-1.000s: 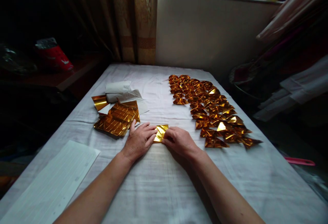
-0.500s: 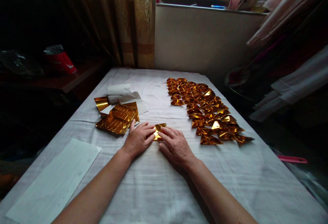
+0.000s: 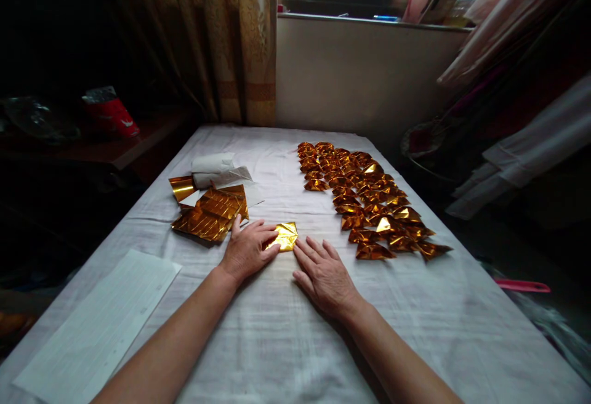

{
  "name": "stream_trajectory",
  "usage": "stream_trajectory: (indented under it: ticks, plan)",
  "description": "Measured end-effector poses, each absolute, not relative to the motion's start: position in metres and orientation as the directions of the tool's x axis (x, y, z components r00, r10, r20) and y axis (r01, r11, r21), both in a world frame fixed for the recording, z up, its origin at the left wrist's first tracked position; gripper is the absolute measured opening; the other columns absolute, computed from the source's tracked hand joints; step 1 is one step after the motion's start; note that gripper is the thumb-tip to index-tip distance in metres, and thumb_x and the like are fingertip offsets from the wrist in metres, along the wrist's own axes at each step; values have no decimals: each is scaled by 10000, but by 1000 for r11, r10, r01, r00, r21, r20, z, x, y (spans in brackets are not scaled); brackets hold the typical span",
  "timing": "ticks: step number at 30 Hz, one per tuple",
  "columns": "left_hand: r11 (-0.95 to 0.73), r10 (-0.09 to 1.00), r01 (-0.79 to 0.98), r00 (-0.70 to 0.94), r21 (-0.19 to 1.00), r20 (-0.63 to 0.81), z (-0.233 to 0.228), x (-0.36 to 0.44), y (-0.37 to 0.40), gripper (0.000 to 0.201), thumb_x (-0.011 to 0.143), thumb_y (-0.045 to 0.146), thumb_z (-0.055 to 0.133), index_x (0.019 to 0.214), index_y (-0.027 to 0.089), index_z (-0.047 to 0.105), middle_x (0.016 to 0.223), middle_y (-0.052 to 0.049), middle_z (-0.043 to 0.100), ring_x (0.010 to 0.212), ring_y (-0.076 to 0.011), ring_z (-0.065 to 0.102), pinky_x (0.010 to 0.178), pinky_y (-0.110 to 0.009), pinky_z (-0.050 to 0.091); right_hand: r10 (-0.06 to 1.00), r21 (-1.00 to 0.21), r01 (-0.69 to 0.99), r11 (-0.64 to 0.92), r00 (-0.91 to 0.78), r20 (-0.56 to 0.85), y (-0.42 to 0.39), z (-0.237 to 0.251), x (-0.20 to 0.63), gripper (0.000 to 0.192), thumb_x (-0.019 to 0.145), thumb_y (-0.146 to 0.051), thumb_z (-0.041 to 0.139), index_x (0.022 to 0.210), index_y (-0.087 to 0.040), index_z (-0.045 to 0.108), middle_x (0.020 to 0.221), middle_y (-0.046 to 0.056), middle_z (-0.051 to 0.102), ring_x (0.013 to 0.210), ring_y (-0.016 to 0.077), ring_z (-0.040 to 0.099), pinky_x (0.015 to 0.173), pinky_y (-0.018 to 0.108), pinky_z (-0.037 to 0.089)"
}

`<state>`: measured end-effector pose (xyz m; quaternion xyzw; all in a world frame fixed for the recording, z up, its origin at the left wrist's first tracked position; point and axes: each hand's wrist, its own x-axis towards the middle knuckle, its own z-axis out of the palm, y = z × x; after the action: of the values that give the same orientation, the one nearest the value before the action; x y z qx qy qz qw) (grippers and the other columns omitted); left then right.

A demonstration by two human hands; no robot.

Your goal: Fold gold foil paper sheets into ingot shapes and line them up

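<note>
A small folded gold foil paper (image 3: 284, 236) lies on the white cloth of the table (image 3: 286, 324). My left hand (image 3: 247, 250) rests flat with its fingertips on the paper's left edge. My right hand (image 3: 323, 274) lies flat on the cloth just below and right of the paper, fingers spread, holding nothing. A stack of flat gold foil sheets (image 3: 210, 216) lies left of my left hand. Several folded gold pieces (image 3: 364, 197) lie in rows on the right side of the table.
A white paper roll (image 3: 215, 165) lies behind the foil stack. A white lined sheet (image 3: 101, 318) lies at the near left. A curtain (image 3: 221, 34) and a window sill (image 3: 369, 19) stand beyond the table's far edge. Clutter fills the right side.
My right hand has slid off the gold paper toward me and now lies flat on the cloth. The left hand stays on the paper. The view has tilted up slightly.
</note>
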<state>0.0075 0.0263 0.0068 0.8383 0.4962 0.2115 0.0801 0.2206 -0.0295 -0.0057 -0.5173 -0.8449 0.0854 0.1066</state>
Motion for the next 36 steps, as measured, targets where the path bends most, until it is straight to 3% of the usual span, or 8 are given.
stream_trajectory:
  ticks: [3,5,10,17,23,31,36]
  plan:
    - [-414,900,853,332,317,283,12,24,21,204,858,441,642,848,241,684,994,-38,746,987,-263,650,1160,-632,29,891,-260,853,453,-442,103,-29,-6,220,488,975,-394,464,1438,-237,469,1498,77,444,1411,285,362,1157,527,237]
    - [-356,919,882,270,310,286,12,34,16,223,858,440,639,849,217,647,939,-58,725,927,-263,648,1157,-634,77,892,-264,853,451,-440,103,-29,-6,221,487,975,-397,463,1434,-236,474,1498,72,445,1410,286,363,1158,523,238]
    - [-334,925,877,236,345,298,3,34,9,193,866,367,636,1008,237,636,1099,-73,709,1085,-279,606,1141,-654,124,893,-259,855,449,-441,93,-29,-6,221,492,976,-404,458,1436,-228,470,1508,62,432,1415,292,351,1160,522,227]
    - [-357,934,851,316,386,169,-6,7,13,340,903,319,560,1238,347,609,1375,-19,601,1355,-327,432,1106,-742,80,895,-254,859,445,-439,80,-30,-5,221,496,984,-415,439,1438,-217,463,1517,48,421,1415,291,348,1156,520,230]
    - [-436,896,816,433,380,98,-9,-6,21,421,924,327,510,1342,352,545,1438,-24,540,1429,-340,318,1112,-729,72,897,-248,862,441,-430,102,-30,-8,222,485,981,-407,443,1435,-237,469,1515,44,427,1412,286,353,1158,513,220]
    - [-432,897,823,434,368,81,-7,-27,18,479,928,305,501,1405,347,473,1496,-43,469,1455,-331,265,1112,-724,66,896,-260,858,444,-434,97,-30,-5,221,474,986,-395,433,1430,-237,480,1506,47,439,1414,293,349,1154,516,229]
    - [-488,872,805,464,337,154,-5,-30,11,394,948,281,482,1323,372,560,1439,-16,539,1434,-314,319,1123,-706,69,893,-253,857,449,-437,108,-30,-5,221,472,981,-396,446,1420,-230,493,1495,53,455,1406,288,366,1152,511,245]
